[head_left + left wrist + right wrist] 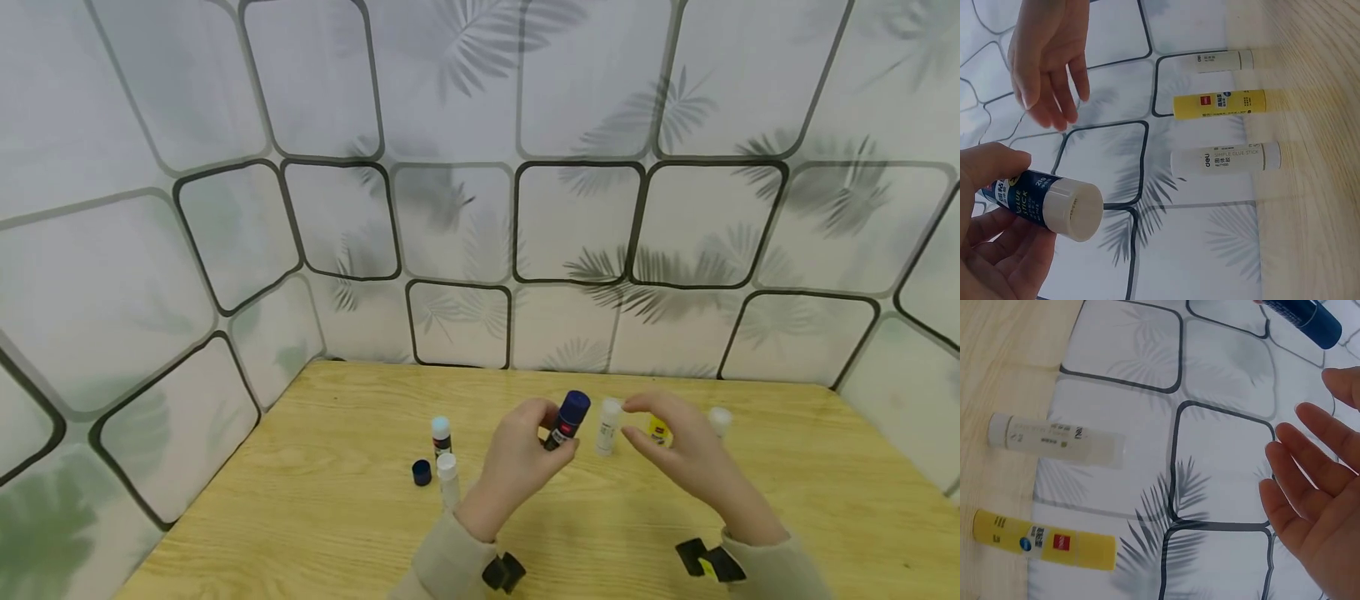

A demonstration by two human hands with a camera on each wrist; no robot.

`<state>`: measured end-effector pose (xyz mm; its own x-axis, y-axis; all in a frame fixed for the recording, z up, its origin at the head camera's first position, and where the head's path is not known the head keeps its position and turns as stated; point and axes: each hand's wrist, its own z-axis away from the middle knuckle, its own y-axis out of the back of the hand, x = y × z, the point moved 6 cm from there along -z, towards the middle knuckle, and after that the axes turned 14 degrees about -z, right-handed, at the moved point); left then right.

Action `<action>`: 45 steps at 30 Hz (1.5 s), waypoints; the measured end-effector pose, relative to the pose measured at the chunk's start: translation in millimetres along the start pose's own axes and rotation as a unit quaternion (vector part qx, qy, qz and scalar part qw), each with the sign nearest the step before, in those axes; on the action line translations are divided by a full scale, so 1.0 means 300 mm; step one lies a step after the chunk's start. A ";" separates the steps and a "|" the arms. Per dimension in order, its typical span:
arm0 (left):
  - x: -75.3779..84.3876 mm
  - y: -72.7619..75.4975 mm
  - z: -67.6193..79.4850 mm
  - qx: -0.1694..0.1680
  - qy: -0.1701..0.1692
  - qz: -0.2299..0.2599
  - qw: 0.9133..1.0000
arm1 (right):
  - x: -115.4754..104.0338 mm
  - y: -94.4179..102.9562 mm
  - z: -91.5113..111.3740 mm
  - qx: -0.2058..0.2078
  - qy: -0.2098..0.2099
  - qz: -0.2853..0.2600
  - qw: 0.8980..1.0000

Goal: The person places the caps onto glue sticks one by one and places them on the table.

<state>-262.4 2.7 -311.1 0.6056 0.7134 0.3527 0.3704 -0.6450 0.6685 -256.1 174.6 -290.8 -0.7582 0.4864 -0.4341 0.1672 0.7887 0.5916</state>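
Observation:
My left hand (517, 458) grips a dark blue glue stick (567, 419) with its cap on, raised and tilted above the table. In the left wrist view the stick's white base (1075, 209) faces the camera and thumb and fingers wrap its printed body. My right hand (693, 458) is raised to the right of it, fingers and thumb apart, with nothing between them. A white glue stick (608, 429) stands upright on the table between the two hands. The yellow glue stick (658, 430) behind my right hand is partly hidden in the head view.
Another white glue stick (720, 421) stands at the far right. Left of my left hand are an uncapped glue stick (442, 437) with a dark label, a loose dark blue cap (422, 472) and a white glue stick (448, 479). A patterned curtain (465, 325) rises behind the wooden table (300, 517).

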 end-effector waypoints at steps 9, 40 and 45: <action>-0.015 -0.009 -0.001 -0.010 0.027 0.001 1.000 | 0.042 -0.005 0.042 -0.020 -0.033 0.015 0.999; -0.143 -0.158 -0.071 0.014 0.180 0.035 0.983 | 0.115 -0.095 0.055 -0.097 -0.108 -0.019 0.989; -0.164 -0.196 -0.077 0.012 0.212 0.054 0.976 | 0.122 -0.098 0.058 -0.095 -0.110 -0.021 0.989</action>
<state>-330.3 12.0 -352.6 0.2987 0.6871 0.6623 0.3397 -0.7251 0.5991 -277.8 175.6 -335.8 -0.6036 0.5415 -0.5852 0.0009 0.7345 0.6786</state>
